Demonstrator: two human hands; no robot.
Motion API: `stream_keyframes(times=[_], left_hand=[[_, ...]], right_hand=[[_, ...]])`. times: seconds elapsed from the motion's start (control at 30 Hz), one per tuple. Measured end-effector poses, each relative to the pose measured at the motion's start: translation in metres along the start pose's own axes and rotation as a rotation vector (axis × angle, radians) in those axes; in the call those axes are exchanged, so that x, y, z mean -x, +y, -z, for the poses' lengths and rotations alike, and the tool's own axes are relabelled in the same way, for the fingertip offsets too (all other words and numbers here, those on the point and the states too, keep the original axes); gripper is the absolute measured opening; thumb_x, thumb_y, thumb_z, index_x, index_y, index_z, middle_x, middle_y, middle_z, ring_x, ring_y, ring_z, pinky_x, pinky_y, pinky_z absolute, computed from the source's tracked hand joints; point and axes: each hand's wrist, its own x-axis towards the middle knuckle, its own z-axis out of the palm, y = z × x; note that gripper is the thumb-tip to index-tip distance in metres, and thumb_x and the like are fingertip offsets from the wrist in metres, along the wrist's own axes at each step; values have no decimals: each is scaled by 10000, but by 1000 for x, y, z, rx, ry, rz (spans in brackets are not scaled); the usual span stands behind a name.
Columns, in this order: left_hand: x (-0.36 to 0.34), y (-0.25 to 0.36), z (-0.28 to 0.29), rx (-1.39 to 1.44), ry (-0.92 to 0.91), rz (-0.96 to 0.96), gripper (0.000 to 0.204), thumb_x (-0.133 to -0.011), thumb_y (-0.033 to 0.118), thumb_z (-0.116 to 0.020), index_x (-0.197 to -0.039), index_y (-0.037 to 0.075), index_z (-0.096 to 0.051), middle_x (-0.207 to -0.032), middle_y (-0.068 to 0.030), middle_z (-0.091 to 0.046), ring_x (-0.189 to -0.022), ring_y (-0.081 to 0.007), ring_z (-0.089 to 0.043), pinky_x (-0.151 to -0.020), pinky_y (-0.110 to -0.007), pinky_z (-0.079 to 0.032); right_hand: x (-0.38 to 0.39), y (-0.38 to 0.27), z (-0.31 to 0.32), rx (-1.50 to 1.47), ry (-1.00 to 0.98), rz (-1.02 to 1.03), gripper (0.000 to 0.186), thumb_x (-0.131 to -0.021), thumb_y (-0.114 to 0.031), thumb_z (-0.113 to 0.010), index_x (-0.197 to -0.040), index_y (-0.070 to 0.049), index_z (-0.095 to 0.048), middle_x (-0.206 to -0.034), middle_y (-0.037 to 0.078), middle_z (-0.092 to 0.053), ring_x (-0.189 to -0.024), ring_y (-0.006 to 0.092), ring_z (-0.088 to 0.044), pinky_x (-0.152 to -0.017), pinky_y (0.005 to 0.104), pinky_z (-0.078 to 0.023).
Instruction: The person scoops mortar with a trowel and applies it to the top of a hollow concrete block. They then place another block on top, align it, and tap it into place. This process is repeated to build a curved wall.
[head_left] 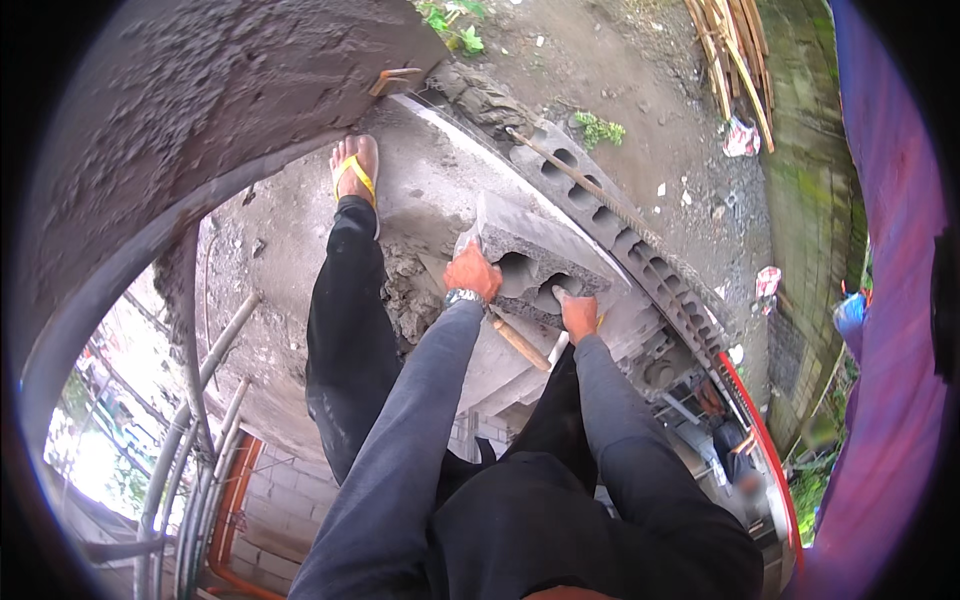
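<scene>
A grey hollow concrete block [545,245] is tilted in front of me, its dark holes facing my body. My left hand [472,272] is closed on the block's left end. A patterned band circles that wrist. My right hand [578,315] grips the near side, its thumb at one of the holes; its other fingers are mostly hidden. Just below the block, between my forearms, a wooden tool handle [520,342] sticks out; the tool's other end is hidden. Wet-looking mortar [408,295] lies heaped left of my left hand.
A row of hollow blocks [610,225] runs along the ledge's right edge, a ribbed bar [580,178] across it. The ground drops away beyond. My sandalled foot [356,170] stands on the concrete ledge [270,330]. A rough wall [200,100] and metal pipes [190,430] flank the left.
</scene>
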Motion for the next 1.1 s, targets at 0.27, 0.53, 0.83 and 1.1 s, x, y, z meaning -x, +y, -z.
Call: stream_keyframes(times=[0.27, 0.53, 0.83, 1.1], left_hand=[[-15, 9, 40, -105, -60, -72, 571, -811, 298, -647, -1303, 10, -604, -1004, -233, -744, -984, -412, -717, -926, -492, -549], [-68, -16, 148, -369, 28, -222, 612, -829, 379, -631, -1291, -21, -586, -1045, -269, -726, -969, -408, -720, -886, -486, -571], [-143, -27, 220, -458, 172, -298, 762, -777, 396, -699, -1382, -48, -563, -1268, -338, -634, -1246, -446, -589, -1085, -460, -464], [-165, -18, 254, -271, 186, -269, 633, -743, 308, -712, -1287, -2, -620, -1071, -258, -726, -1039, -434, -688, -942, -491, -531]], right_hand=[[24, -53, 12, 25, 48, 3, 303, -878, -271, -713, -798, 21, -721, -735, 209, -706, -717, 366, -698, -708, 459, -516], [28, -168, -42, -389, 104, -152, 386, -805, -313, -785, -734, 51, -676, -742, 204, -715, -717, 367, -698, -730, 443, -527], [-22, -250, -99, -427, 90, -386, 530, -801, -358, -796, -969, 128, -668, -1029, 347, -703, -1020, 470, -691, -912, 481, -532], [-35, -302, -110, -428, 88, -407, 539, -811, -375, -782, -1028, 107, -677, -1055, 340, -706, -1042, 475, -690, -931, 489, -534]])
